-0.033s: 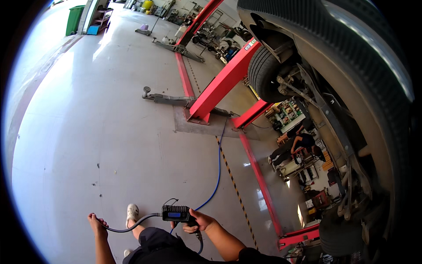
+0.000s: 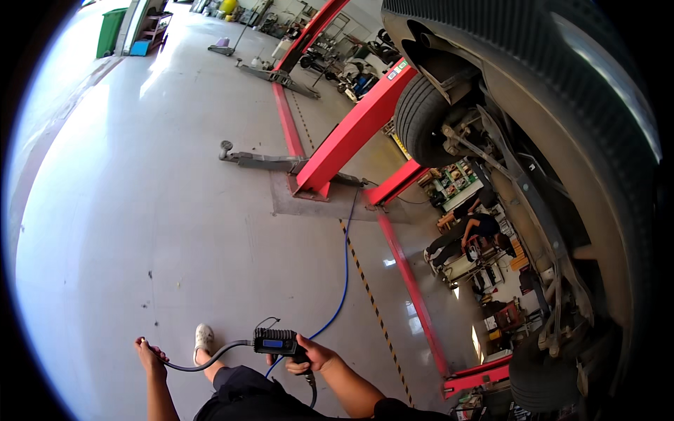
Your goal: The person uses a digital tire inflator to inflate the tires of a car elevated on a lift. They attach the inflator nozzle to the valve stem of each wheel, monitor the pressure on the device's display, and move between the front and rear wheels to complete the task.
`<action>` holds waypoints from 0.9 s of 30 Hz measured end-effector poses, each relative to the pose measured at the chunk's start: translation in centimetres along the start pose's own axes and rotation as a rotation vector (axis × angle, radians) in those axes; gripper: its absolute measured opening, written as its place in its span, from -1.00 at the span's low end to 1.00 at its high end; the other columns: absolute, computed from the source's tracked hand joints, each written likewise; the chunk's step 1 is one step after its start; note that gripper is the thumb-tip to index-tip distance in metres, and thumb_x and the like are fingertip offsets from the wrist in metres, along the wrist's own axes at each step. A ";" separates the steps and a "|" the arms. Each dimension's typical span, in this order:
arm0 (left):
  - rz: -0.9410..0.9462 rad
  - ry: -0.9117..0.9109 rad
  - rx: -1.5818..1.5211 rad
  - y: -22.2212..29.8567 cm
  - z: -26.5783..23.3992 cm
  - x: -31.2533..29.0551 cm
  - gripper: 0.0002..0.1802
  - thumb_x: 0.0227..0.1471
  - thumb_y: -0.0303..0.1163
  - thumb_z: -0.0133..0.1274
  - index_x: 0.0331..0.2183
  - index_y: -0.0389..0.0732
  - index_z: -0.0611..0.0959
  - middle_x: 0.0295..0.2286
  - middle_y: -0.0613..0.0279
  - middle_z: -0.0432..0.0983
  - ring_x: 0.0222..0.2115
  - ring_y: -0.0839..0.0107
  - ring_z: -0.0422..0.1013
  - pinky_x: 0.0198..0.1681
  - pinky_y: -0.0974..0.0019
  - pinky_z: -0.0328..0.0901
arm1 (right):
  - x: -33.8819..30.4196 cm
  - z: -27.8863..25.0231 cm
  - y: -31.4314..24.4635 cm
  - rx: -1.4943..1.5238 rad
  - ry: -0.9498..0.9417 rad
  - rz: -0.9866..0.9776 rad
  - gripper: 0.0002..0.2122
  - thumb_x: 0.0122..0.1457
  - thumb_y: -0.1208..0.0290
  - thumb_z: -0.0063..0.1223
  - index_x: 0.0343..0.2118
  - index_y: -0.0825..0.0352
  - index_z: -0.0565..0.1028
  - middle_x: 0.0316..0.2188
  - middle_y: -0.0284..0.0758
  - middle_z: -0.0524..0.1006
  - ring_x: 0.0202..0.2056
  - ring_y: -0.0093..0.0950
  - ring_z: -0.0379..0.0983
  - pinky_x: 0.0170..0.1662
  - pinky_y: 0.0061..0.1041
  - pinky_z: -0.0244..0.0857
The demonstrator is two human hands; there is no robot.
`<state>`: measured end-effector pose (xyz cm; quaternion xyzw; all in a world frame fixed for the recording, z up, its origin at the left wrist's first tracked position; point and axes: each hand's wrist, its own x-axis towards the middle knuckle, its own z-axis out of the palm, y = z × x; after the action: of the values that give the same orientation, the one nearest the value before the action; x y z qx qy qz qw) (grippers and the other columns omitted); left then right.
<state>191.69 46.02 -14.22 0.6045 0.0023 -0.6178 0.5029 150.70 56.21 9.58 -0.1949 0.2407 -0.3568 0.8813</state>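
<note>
My right hand (image 2: 316,354) is wrapped round the handle of a black tire inflator (image 2: 275,342) with a ribbed cover and a small blue display. From its left end a dark flexible hose (image 2: 210,363) curves across to my left hand (image 2: 149,354). The fingers there are closed on the hose's end, hiding its tip. A blue air line (image 2: 345,281) trails over the floor behind the inflator, and another dark hose (image 2: 312,393) hangs below its grip. Both hands are in front of my body, well apart from the raised car (image 2: 562,168) and its tire (image 2: 419,119).
A red lift post (image 2: 354,130) with a grey support arm (image 2: 263,161) stands ahead. Yellow-black tape (image 2: 366,288) and a red strip (image 2: 414,295) cross the floor. At right, a person (image 2: 479,226) bends over by cluttered benches. A green bin (image 2: 111,33) stands far left.
The whole view has shifted slightly, so the floor and lift sit a little further left. Both hands keep their hold on the inflator and hose.
</note>
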 end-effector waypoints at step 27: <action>-0.498 -0.449 0.619 22.9 76.6 41.4 -0.76 0.09 -0.09 -0.05 -0.51 0.07 0.33 -0.76 0.44 0.03 -0.79 0.49 0.00 -0.73 0.35 -0.12 | 30.4 -19.4 -49.6 0.155 0.384 -0.476 -0.14 0.25 -0.36 -0.14 0.38 0.26 0.05 0.00 -0.12 0.45 -0.72 -0.74 0.09 -0.59 -0.67 0.00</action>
<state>158.77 -37.66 -10.75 0.5585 -0.1462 -0.8073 0.1224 132.31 -2.31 10.77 -0.1072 0.3225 -0.6007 0.7237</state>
